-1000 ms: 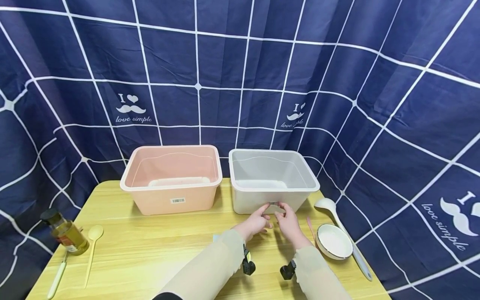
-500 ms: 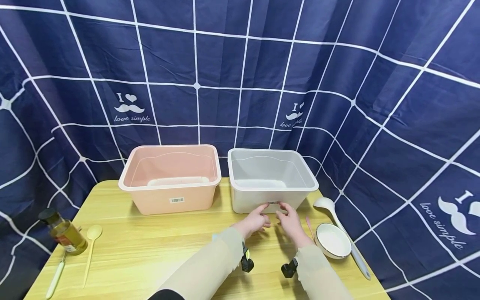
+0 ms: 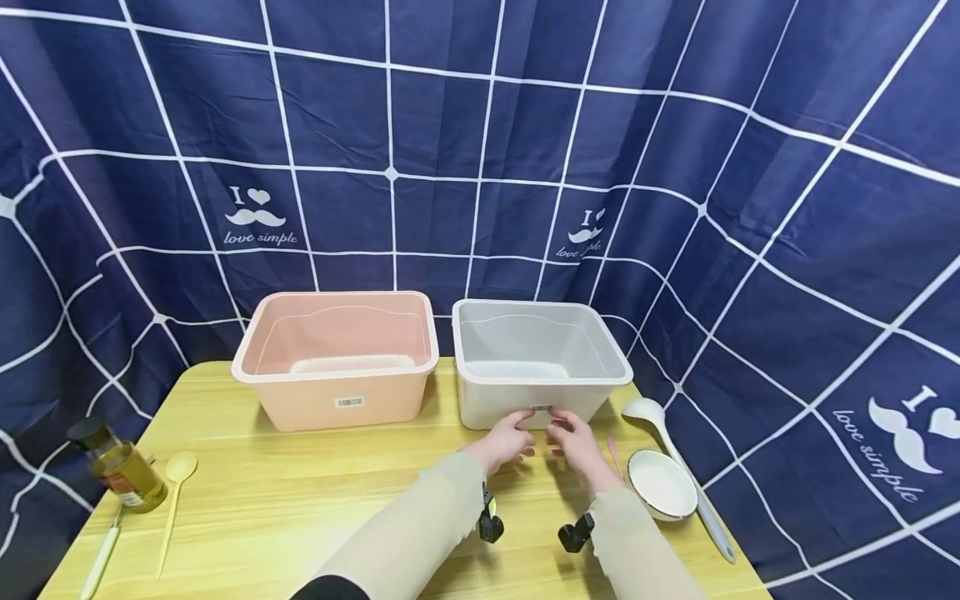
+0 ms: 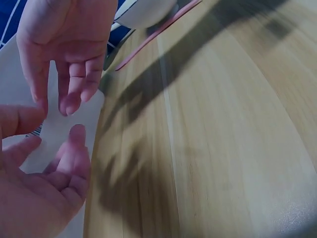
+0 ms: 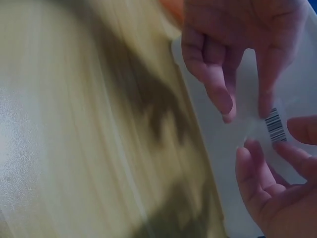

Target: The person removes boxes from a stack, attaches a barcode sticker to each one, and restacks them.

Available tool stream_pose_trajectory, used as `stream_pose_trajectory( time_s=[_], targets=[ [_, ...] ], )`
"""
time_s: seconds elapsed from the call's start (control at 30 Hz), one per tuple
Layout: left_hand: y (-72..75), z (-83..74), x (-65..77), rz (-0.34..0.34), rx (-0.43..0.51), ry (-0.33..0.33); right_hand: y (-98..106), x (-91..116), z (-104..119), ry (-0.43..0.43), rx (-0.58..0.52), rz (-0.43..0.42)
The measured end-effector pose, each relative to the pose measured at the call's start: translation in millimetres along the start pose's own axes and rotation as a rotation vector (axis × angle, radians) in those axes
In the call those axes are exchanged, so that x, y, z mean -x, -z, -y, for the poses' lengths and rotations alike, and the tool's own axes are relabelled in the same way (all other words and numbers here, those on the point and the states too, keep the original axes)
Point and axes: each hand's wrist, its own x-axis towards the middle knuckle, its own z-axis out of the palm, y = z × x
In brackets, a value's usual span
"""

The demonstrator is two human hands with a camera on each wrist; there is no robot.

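A grey plastic bin (image 3: 491, 400) stands on the table with a small barcode label (image 5: 275, 125) on its front wall. My left hand (image 3: 506, 439) is in front of that wall, fingers loosely bent, one fingertip at the label's left end. At the other end is my right hand (image 3: 579, 446), its thumb and index finger apart on either side of the label's edge in the right wrist view. Neither hand visibly holds anything. Both hands also show in the left wrist view, the left hand (image 4: 44, 183) below and the right hand (image 4: 69, 29) above.
Left of the grey bin sits a pink bin (image 3: 337, 408). A white bowl (image 3: 662, 485), a pink stick-like utensil (image 3: 613, 454) and a ladle (image 3: 678, 458) lie at right. At left are an oil bottle (image 3: 123, 471), a yellow spoon (image 3: 174, 500) and a green-handled utensil (image 3: 101, 558).
The head view has shifted slightly, moving the scene a little to the left. Both hands stay by the label, with only small finger movements.
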Motion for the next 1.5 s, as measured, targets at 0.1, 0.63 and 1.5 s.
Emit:
stream_pose_trajectory(
  time_s=[0.1, 0.63, 1.5],
  targets=[
    [1.2, -2.2, 0.0, -0.026, 0.020, -0.039, 1, 2, 3, 0.064, -0.064, 0.017],
    [33.8, 6.4, 21.5, -0.041, -0.092, 0.029, 8, 10, 5, -0.095, 0.018, 0.042],
    [91.0, -63.4, 38.6, -0.411, 0.206, -0.058, 88, -29, 64, -0.120, 0.125, -0.422]
  ],
)
